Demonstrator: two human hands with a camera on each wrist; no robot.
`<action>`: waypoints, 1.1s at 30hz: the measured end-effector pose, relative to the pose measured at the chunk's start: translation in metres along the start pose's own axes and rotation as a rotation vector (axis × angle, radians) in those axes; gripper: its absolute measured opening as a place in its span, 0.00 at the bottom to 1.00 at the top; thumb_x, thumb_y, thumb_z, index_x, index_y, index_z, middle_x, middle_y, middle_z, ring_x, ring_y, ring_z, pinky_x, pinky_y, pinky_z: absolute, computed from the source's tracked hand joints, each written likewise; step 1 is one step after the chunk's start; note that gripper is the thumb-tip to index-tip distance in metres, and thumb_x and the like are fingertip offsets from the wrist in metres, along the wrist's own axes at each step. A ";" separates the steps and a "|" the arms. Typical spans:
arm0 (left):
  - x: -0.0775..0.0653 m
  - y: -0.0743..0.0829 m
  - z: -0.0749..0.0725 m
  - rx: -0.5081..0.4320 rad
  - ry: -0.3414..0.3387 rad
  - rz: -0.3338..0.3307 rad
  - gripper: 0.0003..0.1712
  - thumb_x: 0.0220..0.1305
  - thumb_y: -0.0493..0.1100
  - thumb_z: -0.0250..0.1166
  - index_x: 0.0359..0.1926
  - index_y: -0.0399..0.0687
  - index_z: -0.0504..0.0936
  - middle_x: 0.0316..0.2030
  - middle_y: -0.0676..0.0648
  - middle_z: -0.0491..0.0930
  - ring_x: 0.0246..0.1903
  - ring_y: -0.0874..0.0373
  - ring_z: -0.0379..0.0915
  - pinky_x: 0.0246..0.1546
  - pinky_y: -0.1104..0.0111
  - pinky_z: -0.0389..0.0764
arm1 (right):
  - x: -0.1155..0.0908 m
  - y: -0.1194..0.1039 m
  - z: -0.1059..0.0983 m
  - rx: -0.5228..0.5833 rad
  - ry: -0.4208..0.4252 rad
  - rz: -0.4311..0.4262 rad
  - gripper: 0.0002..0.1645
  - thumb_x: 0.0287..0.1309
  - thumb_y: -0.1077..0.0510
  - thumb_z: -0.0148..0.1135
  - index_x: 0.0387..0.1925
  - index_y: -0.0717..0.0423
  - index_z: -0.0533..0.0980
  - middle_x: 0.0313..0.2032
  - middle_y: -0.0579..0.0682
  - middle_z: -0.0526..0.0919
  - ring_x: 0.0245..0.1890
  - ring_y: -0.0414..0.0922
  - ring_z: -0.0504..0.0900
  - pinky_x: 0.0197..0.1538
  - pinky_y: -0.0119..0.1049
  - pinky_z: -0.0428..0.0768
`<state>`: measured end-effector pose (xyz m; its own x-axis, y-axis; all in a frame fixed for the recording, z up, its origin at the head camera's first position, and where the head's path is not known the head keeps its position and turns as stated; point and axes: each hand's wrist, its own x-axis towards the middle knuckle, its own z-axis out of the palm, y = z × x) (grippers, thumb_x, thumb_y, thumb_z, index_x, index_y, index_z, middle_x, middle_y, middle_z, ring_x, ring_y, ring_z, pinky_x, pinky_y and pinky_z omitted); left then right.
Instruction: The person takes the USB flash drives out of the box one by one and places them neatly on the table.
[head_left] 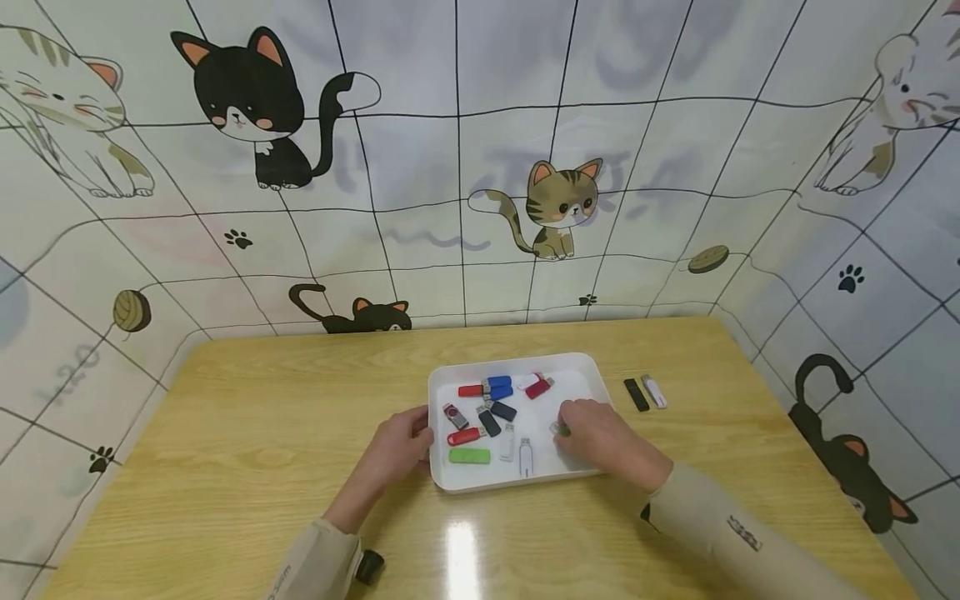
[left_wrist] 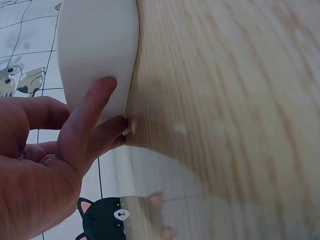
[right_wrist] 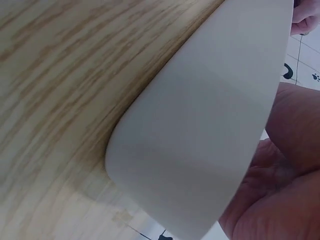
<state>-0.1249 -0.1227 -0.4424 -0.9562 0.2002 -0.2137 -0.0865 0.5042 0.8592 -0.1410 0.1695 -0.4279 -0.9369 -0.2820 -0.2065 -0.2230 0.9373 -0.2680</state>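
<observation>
A white tray (head_left: 517,487) sits on the wooden table, holding several USB flash drives. My left hand (head_left: 397,442) grips the tray's left edge; in the left wrist view its fingertips (left_wrist: 107,86) lie against the outer wall. Over the tray's right part, my right hand (head_left: 600,437) pinches a small USB flash drive (head_left: 557,428), mostly hidden under the fingers, with a bit of green showing. Closest to this hand in the tray are a white drive (head_left: 527,458) and a clear-white one (head_left: 507,443). The tray wall (right_wrist: 195,110) hides the right fingertips in the right wrist view.
Right of the tray, a black flash drive (head_left: 636,395) and a white one (head_left: 655,392) lie side by side on the table (head_left: 300,383). Inside the tray are a green drive (head_left: 469,456), a red one (head_left: 462,437) and several others. A cat-printed curtain (head_left: 420,167) surrounds the table.
</observation>
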 end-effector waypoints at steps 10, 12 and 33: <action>0.000 -0.004 0.000 -0.032 -0.013 0.005 0.28 0.67 0.34 0.50 0.67 0.30 0.66 0.55 0.37 0.76 0.41 0.52 0.79 0.30 0.65 0.83 | -0.014 0.022 -0.024 0.122 0.137 0.037 0.11 0.55 0.54 0.64 0.37 0.57 0.79 0.26 0.45 0.75 0.26 0.42 0.70 0.33 0.39 0.72; 0.000 -0.004 0.000 -0.025 -0.010 0.007 0.28 0.67 0.34 0.50 0.67 0.30 0.65 0.56 0.37 0.76 0.42 0.52 0.79 0.31 0.66 0.83 | -0.017 0.031 -0.031 0.134 0.164 0.047 0.13 0.56 0.54 0.64 0.38 0.58 0.79 0.27 0.45 0.76 0.26 0.42 0.71 0.33 0.40 0.73; 0.000 -0.001 0.000 -0.037 -0.016 -0.012 0.29 0.68 0.34 0.50 0.69 0.31 0.64 0.56 0.37 0.76 0.41 0.52 0.78 0.31 0.67 0.82 | -0.015 0.151 -0.055 0.132 0.187 0.185 0.28 0.62 0.48 0.59 0.49 0.70 0.77 0.42 0.64 0.81 0.38 0.55 0.79 0.38 0.50 0.76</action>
<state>-0.1244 -0.1236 -0.4435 -0.9505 0.2079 -0.2309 -0.1082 0.4752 0.8732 -0.1751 0.3272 -0.4133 -0.9944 -0.0550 -0.0897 -0.0186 0.9309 -0.3648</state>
